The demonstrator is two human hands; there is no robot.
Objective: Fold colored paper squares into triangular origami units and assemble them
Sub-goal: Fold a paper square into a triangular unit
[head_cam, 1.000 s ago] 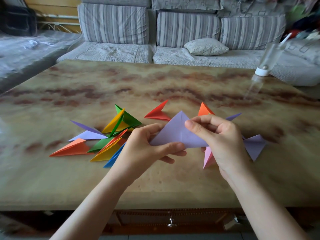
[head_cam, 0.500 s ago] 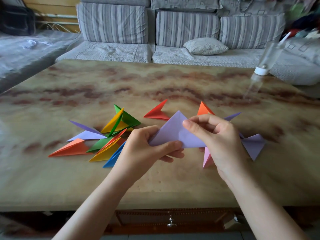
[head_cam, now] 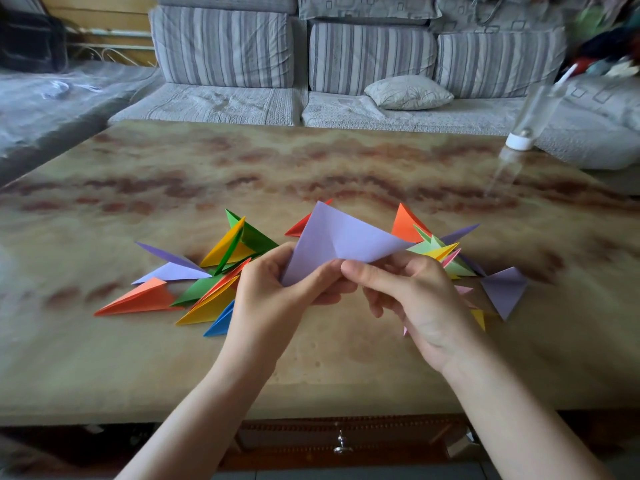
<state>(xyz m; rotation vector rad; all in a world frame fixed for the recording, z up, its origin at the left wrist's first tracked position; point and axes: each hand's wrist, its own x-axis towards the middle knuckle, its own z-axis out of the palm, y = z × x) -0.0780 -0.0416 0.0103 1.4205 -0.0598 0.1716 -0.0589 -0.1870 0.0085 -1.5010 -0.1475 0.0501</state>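
We hold lilac paper (head_cam: 339,242) over a marbled tabletop (head_cam: 311,375), sofa (head_cam: 221,102) beyond.
Both grips pinch its near edge, left hand (head_cam: 273,299) and right hand (head_cam: 415,299), above the tabletop's middle; units (head_cam: 211,306) lie either side, bare marble along far and near edges.

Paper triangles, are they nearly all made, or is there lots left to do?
Done: many folded triangles lie loose on the table, and a cluster by the right hand may be joined. In hand: the left hand and right hand pinch a lilac paper, only partly folded. Left: finish it and slot the loose ones together.
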